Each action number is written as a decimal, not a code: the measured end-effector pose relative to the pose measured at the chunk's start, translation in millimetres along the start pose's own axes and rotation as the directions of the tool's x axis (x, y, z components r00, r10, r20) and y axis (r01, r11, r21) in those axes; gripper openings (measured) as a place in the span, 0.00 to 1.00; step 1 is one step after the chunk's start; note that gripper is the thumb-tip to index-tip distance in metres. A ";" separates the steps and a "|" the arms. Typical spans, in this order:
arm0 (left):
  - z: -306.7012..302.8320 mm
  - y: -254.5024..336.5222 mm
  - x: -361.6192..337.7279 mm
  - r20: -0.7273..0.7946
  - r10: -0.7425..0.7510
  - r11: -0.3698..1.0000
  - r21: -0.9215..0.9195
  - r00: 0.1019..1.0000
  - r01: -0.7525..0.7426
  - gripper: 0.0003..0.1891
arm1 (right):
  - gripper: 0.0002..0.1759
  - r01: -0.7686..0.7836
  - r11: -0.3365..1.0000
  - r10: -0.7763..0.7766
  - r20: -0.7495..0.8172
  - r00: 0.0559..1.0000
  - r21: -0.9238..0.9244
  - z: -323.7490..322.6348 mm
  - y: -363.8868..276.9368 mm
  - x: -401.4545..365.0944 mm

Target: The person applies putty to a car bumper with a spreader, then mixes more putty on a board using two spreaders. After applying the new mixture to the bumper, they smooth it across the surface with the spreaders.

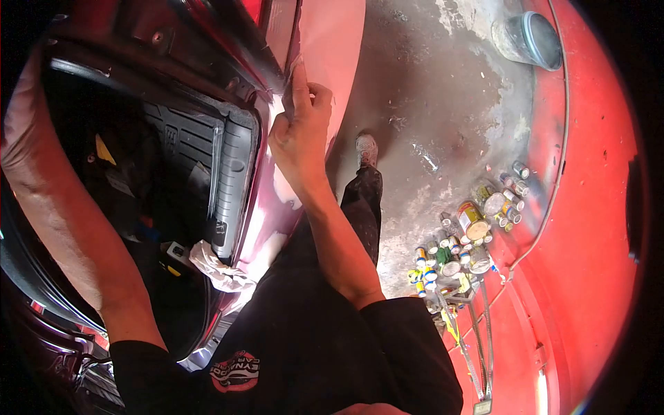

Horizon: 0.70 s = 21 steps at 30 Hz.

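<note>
My right hand is at the body edge of a car, against the pinkish, partly sanded panel. Its index finger stretches along the panel's edge while the other fingers curl in. Whatever lies under or between those fingers is hidden. Bare, patchy paint runs along the sill below that hand. My left forearm reaches up the left side over the open car compartment; the hand at its end is out of sight. A crumpled white cloth lies on the compartment's edge.
A yellow-and-black tool lies inside the dark compartment. Several cans and jars cluster on the worn concrete floor at right. Beside the red panel stands a bucket. My shoe is on the floor.
</note>
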<state>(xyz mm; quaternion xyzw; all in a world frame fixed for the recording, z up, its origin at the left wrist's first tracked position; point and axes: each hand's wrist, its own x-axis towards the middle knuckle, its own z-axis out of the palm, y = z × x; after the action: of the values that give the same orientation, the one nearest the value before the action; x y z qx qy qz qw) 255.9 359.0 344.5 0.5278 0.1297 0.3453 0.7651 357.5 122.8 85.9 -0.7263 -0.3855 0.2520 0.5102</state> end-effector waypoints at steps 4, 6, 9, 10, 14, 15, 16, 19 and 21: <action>-2.1 1.3 -1.1 0.000 0.003 1.000 -0.007 1.000 -0.003 0.28 | 0.49 -0.042 0.997 0.039 0.048 0.998 0.057 -3.5 -6.7 -1.7; -2.6 1.6 -1.9 -0.001 0.004 1.000 -0.008 1.000 -0.004 0.28 | 0.48 -0.046 0.996 0.043 0.052 0.998 0.072 -3.5 -6.8 -3.6; -2.6 2.6 -1.7 0.004 0.003 1.000 -0.012 1.000 -0.003 0.28 | 0.48 -0.049 0.994 0.044 0.052 0.998 0.100 -2.2 -3.7 -7.6; -2.8 2.6 -2.0 0.003 0.003 1.000 -0.013 1.000 -0.003 0.28 | 0.47 -0.079 0.988 0.070 0.072 0.995 0.131 -3.4 -4.6 -9.0; 1.5 0.9 -1.9 0.010 -0.007 1.000 -0.010 1.000 0.008 0.29 | 0.47 -0.118 0.975 0.100 0.099 0.990 0.191 -7.1 -7.2 -17.0; 2.4 1.7 -1.3 0.012 -0.009 1.000 -0.010 1.000 0.009 0.29 | 0.47 -0.116 0.973 0.098 0.100 0.990 0.199 -6.9 -6.8 -19.8; 1.4 3.5 1.7 0.013 -0.011 1.000 -0.009 1.000 0.011 0.29 | 0.47 -0.115 0.971 0.096 0.100 0.990 0.208 -5.9 -5.5 -23.7; 4.3 6.1 5.2 0.019 -0.019 1.000 -0.005 1.000 0.019 0.30 | 0.48 -0.034 0.985 0.029 0.035 0.999 0.167 -1.3 -1.7 -33.2; 6.8 7.6 4.9 0.021 -0.024 1.000 0.002 0.999 0.024 0.30 | 0.49 -0.044 0.986 0.038 0.039 0.999 0.163 -3.0 -2.1 -36.7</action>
<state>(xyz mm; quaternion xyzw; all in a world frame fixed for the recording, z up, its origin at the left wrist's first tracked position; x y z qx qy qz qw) 260.3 358.9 354.9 0.5305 0.1281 0.3302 0.7701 338.0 91.5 87.9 -0.6851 -0.3577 0.3063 0.5558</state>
